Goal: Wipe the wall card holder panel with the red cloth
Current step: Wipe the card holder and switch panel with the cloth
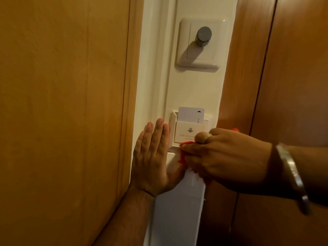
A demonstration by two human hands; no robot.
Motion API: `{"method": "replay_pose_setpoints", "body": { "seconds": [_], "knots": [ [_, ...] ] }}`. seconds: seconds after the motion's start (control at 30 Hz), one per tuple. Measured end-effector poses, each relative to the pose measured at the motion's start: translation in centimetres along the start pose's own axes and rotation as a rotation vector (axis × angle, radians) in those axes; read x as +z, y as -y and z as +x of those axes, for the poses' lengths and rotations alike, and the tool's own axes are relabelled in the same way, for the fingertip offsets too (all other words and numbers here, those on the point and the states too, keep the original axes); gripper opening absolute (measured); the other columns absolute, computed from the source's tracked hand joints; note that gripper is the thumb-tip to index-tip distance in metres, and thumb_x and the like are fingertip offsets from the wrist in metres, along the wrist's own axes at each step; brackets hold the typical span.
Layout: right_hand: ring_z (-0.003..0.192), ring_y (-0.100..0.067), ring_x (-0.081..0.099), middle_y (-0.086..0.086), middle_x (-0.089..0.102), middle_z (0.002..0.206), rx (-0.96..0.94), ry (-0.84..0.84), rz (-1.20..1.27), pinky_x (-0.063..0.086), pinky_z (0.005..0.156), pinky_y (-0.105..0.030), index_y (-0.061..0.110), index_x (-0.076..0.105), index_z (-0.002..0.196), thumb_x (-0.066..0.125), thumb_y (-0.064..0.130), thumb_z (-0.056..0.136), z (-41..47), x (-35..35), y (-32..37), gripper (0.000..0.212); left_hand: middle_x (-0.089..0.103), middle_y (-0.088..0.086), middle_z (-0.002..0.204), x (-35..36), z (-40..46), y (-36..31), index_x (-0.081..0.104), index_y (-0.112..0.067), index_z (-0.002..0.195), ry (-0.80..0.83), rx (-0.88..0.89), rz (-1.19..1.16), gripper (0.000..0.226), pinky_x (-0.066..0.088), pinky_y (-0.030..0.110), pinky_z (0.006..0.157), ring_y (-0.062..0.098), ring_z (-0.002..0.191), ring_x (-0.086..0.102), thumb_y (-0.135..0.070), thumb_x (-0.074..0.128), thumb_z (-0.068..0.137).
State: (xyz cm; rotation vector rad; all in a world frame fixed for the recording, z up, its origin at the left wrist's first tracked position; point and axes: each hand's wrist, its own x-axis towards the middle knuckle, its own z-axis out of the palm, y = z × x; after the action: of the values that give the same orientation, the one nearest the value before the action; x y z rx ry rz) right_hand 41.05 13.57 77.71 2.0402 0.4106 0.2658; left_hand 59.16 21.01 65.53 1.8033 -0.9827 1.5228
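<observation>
The right hand (220, 157) was bunched tight around the red cloth (182, 155), pressing it against the lower edge of the card holder (184, 134), at about five o'clock from the white card (190, 115) standing in its slot. The left hand (152, 160) lay wide and flat on the white wall strip (195, 89), fingers up, touching the holder's nine o'clock side and gripping nothing. A dial switch (200, 43) sat well above, at twelve o'clock. To my eye the wipe was midway: the bottom edge was getting covered, the printed face not yet. It would go best with short, firm strokes across the face and along the rim, keeping the cloth clear of the card so it doesn't lift out of the slot.
</observation>
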Motion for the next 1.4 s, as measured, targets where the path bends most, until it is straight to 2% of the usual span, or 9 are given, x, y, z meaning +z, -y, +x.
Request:
{"method": "replay_pose_setpoints", "body": {
  "seconds": [0.07,0.23,0.4,0.5,0.57,0.77,0.9,1.03,1.4],
  "knots": [
    [0.108,-0.03,0.048,-0.01,0.047,0.133,-0.014,-0.012,0.014,0.042,0.081,-0.041,0.015,0.042,0.128,0.052,0.033,0.088,0.6,0.1,0.3,0.044,0.025,0.013,0.159,-0.1,0.1,-0.2,0.027,-0.007,0.151,-0.01,-0.007,0.01,0.082,0.013,0.041,0.123,0.03,0.151,0.016,-0.068,0.02,0.097],
    [0.112,-0.033,0.049,-0.01,0.041,0.142,0.074,-0.001,0.059,0.047,0.079,-0.041,0.017,0.039,0.131,0.052,0.03,0.088,-2.1,0.2,0.2,0.046,0.019,0.011,0.164,0.0,-0.2,-0.1,0.018,-0.009,0.156,0.026,0.007,-0.009,0.096,0.009,0.041,0.126,0.03,0.155,0.012,-0.072,0.041,0.087],
    [0.101,-0.036,0.059,-0.019,0.051,0.133,0.166,-0.041,0.044,0.054,0.067,-0.043,0.011,0.049,0.128,0.045,0.03,0.078,-3.2,0.3,0.2,0.053,0.017,0.011,0.164,-0.4,-0.2,-0.1,0.017,-0.009,0.156,0.047,-0.004,-0.006,0.1,0.009,0.042,0.126,0.03,0.155,0.012,-0.074,0.043,0.084],
    [0.098,-0.036,0.06,-0.017,0.054,0.13,0.141,-0.041,0.038,0.055,0.064,-0.045,0.011,0.052,0.125,0.063,0.024,0.072,-4.0,1.0,0.4,0.055,0.014,0.009,0.165,-0.4,-0.3,-0.2,0.013,-0.011,0.158,0.049,-0.009,-0.018,0.099,0.005,0.04,0.127,0.027,0.155,0.008,-0.075,0.037,0.086],
    [0.088,-0.037,0.063,-0.019,0.06,0.122,0.208,-0.125,0.059,0.055,0.057,-0.046,0.008,0.059,0.117,0.064,0.019,0.065,-4.5,1.2,-0.7,0.053,0.014,0.008,0.165,-0.4,-0.2,-0.1,0.013,-0.012,0.157,0.044,-0.008,-0.022,0.099,0.005,0.039,0.127,0.027,0.155,0.008,-0.076,0.036,0.085],
    [0.096,-0.031,0.062,-0.013,0.058,0.127,0.088,-0.185,0.07,0.056,0.064,-0.042,0.012,0.056,0.122,0.064,0.024,0.072,-5.3,2.5,-0.5,0.051,0.015,0.009,0.165,-0.4,-0.4,-0.2,0.015,-0.012,0.157,0.051,-0.015,-0.03,0.1,0.005,0.039,0.127,0.028,0.155,0.01,-0.077,0.037,0.085],
    [0.094,-0.033,0.063,-0.014,0.061,0.122,0.185,-0.217,0.099,0.057,0.062,-0.044,0.011,0.059,0.117,0.062,0.022,0.068,-5.6,2.5,-1.9,0.051,0.015,0.007,0.165,-0.4,-0.1,-0.2,0.014,-0.014,0.158,0.045,-0.017,-0.037,0.099,0.005,0.039,0.127,0.026,0.155,0.008,-0.078,0.035,0.085],
    [0.097,-0.031,0.063,-0.012,0.061,0.123,0.091,-0.2,0.054,0.057,0.064,-0.041,0.013,0.059,0.118,0.059,0.026,0.07,-5.5,3.3,-0.8,0.05,0.017,0.009,0.164,-0.5,-0.3,-0.3,0.017,-0.012,0.157,0.048,-0.018,-0.035,0.098,0.003,0.037,0.127,0.026,0.154,0.009,-0.077,0.035,0.085],
    [0.096,-0.035,0.062,-0.014,0.058,0.126,0.183,-0.237,0.059,0.055,0.062,-0.045,0.011,0.057,0.12,0.057,0.023,0.073,-4.8,2.2,-1.6,0.048,0.017,0.009,0.164,-0.5,-0.2,-0.2,0.014,-0.013,0.158,0.038,-0.009,-0.041,0.099,0.008,0.04,0.126,0.028,0.154,0.011,-0.076,0.037,0.085]
  ]
}}
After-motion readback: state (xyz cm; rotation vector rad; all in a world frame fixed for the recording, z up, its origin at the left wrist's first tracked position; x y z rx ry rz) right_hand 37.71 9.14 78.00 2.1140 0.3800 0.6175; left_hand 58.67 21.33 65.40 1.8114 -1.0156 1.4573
